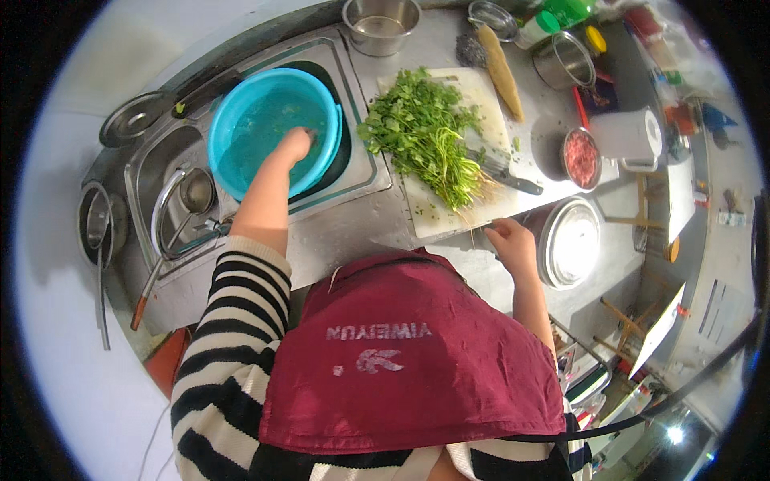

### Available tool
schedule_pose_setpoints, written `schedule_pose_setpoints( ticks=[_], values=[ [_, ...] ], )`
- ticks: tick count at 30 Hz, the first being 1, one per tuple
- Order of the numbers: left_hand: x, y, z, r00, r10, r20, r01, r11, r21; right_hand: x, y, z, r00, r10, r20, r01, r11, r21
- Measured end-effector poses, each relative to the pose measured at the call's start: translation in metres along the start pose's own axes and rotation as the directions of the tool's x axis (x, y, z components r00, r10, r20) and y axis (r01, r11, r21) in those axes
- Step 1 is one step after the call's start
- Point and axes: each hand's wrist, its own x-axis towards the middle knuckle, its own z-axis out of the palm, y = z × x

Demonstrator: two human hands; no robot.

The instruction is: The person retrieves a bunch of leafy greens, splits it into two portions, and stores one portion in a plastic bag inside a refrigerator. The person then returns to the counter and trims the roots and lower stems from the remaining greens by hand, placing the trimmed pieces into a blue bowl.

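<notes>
My left hand (296,144) reaches into a blue plastic basin (219,114) of water standing in the right sink bowl; its fingertips are dipped and hard to see. Small green bits float in the water. My right hand (511,240) is at the counter's front edge, just below the white cutting board (430,216), its fingers bent; whether it pinches something small is unclear. A heap of leafy herbs, probably cilantro (415,114), lies on the board, with stems and roots towards me. Beside the roots lies a knife with a black handle (523,183), its blade partly under the herbs.
A faucet (157,210) and a ladle (147,294) are over the left sink bowl. Behind the board stands a steel bowl (382,27). To the right are a bowl of minced meat (581,159), a white pitcher (622,133), a steel pot (562,63) and a lidded container (571,240).
</notes>
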Motion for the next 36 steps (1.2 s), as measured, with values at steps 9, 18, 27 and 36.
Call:
schedule_pose_setpoints(
  ticks=[9,18,27,36],
  values=[
    [-0.017,0.140,-0.122,0.827,0.299,-0.476,-0.198,0.948,0.251,0.077,-0.059,0.067,0.984,-0.171,0.054,0.178,0.973,-0.148],
    [-0.120,0.200,-0.046,0.655,0.605,-0.453,-0.640,0.763,0.093,0.079,-0.049,0.002,0.965,-0.261,-0.037,0.263,0.961,0.089],
    [-0.168,0.203,0.054,0.919,0.346,-0.191,-0.370,0.922,-0.113,0.133,-0.063,-0.019,0.922,-0.388,0.021,0.386,0.910,-0.148],
    [-0.261,0.075,0.055,0.937,0.343,-0.063,-0.328,0.928,0.179,0.179,-0.079,0.035,0.942,-0.320,0.101,0.334,0.861,-0.383]
  ],
)
